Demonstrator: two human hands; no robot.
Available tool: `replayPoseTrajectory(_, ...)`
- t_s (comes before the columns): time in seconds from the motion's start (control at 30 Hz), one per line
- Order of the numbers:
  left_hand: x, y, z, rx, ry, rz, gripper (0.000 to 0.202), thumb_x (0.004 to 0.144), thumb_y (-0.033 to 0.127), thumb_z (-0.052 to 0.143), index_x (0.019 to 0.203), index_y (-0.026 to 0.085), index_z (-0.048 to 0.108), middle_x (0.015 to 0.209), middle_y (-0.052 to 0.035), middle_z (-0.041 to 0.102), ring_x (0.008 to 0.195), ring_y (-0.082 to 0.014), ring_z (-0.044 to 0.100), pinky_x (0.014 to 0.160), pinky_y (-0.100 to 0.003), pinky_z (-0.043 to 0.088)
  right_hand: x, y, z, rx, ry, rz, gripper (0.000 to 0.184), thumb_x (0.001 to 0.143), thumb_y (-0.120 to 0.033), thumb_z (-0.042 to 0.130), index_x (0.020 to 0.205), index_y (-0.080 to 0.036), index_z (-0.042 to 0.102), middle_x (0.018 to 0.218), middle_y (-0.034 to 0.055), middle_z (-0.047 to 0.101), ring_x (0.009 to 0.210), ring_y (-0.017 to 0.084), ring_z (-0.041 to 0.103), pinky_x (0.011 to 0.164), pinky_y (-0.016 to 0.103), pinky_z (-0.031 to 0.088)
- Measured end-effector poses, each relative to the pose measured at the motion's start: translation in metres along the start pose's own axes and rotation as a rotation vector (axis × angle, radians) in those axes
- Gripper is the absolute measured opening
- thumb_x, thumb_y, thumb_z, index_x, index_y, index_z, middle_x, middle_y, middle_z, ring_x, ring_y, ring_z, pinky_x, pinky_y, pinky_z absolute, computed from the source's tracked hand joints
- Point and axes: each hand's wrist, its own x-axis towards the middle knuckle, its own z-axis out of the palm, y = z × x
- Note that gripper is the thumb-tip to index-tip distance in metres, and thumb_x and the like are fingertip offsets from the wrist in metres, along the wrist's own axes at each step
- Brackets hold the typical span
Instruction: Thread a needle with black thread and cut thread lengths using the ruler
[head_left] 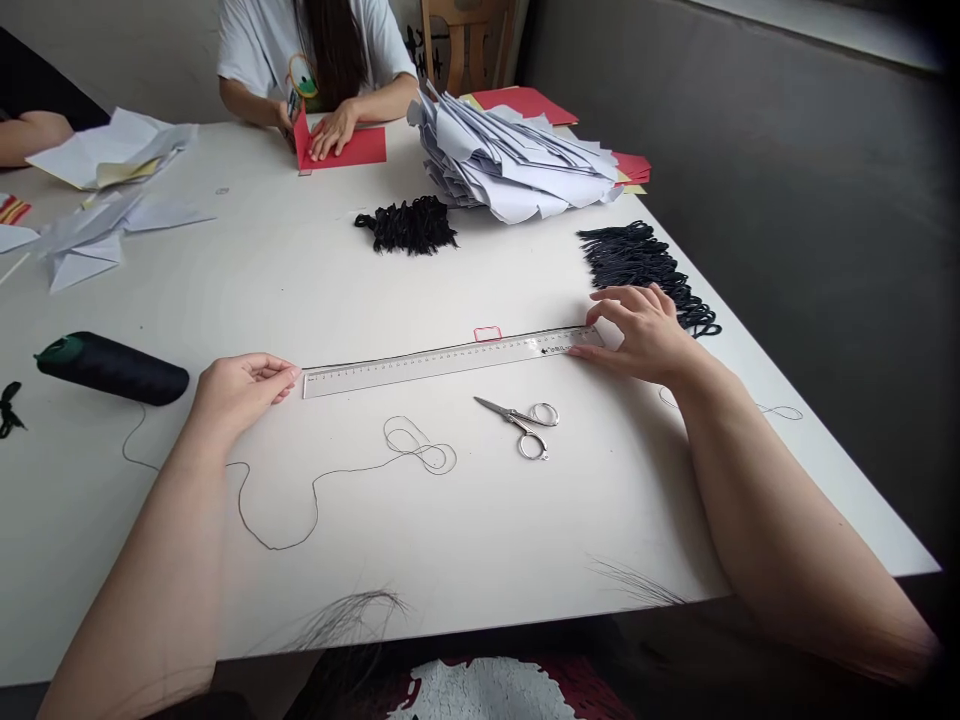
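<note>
A long clear ruler (450, 358) lies across the white table (300, 260). My left hand (240, 388) rests at its left end, fingers curled in a pinch against the ruler's tip; what they pinch is too fine to see. My right hand (645, 332) arches over the right end, thumb on the near edge and index finger on the far edge. A thin dark thread (352, 468) loops on the table in front of the ruler and runs under my left wrist. Small silver scissors (525, 425) lie shut just below the ruler. A dark thread spool (112, 368) lies at the left.
Two bundles of black cords lie beyond the ruler, one in the middle (409, 225) and one by my right hand (645, 262). A stack of white paper (510, 160) stands behind. Across the table, a person's hands (330, 130) press a red sheet. Loose white papers (105, 190) lie at far left.
</note>
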Motion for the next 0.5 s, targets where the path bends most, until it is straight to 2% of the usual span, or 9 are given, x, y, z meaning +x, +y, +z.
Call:
replayPoseTrajectory(0.2,0.0024,-0.0036,0.0035,-0.016,0.003,0.037,0.022,0.065,0.036,0.071,0.081,0.022,0.073,0.074,-0.0016,0.071,0.073,-0.0195,0.068,0.073,-0.030,0.053,0.0007,-0.0028,-0.0021,0.017,-0.017,0.019,0.060,0.080,-0.078,0.046,0.097,-0.022,0.061,0.132,0.0155,0.054,0.126,0.038,0.044,0.112,0.060,0.023)
replayPoseTrajectory(0.37,-0.0012,0.0004,0.0052,0.019,-0.013,0.053,0.016,0.067,0.034,0.066,0.077,0.021,0.069,0.068,0.0009,0.067,0.066,-0.0158,0.062,0.065,-0.026,0.047,0.0007,-0.0040,-0.0034,0.002,-0.027,0.024,0.068,0.080,-0.084,0.037,0.096,-0.022,0.060,0.130,0.0175,0.055,0.123,0.039,0.046,0.110,0.061,0.026)
replayPoseTrajectory(0.5,-0.0024,0.0016,0.0038,0.086,-0.033,0.070,0.014,0.068,0.032,0.063,0.077,0.022,0.067,0.065,0.0022,0.064,0.061,-0.0144,0.056,0.057,-0.025,0.040,0.0003,-0.0028,-0.0017,0.041,0.020,-0.012,0.058,0.078,-0.084,0.041,0.094,-0.031,0.058,0.125,0.0121,0.058,0.121,0.041,0.047,0.108,0.069,0.027)
